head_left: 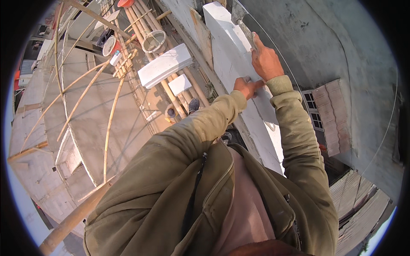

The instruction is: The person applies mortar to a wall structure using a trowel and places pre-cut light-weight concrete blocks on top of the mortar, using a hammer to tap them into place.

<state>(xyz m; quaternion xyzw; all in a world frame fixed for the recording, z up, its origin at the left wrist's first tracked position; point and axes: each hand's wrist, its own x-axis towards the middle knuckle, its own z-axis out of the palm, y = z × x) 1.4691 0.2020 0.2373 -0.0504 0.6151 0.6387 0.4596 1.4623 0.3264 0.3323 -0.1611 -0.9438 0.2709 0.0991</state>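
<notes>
My right hand point(267, 62) is closed round the mortar-smeared handle of a trowel point(246, 33). Its grey blade points away from me, over the far end of a white block wall point(230, 49). Just nearer and to the left, my left hand point(247, 88) rests against the same wall. One finger stretches to the right and the others are partly bent, with nothing seen in them. A thin string line point(279, 53) runs along the right side of the wall, past my right hand.
Left of the wall, loose white blocks point(165, 64) lie on bamboo scaffold poles point(141, 23). A bucket of grey mortar point(154, 42) and a reddish bucket point(109, 46) stand farther off. Roofs point(94, 106) lie far below; a tall grey wall point(341, 42) rises at right.
</notes>
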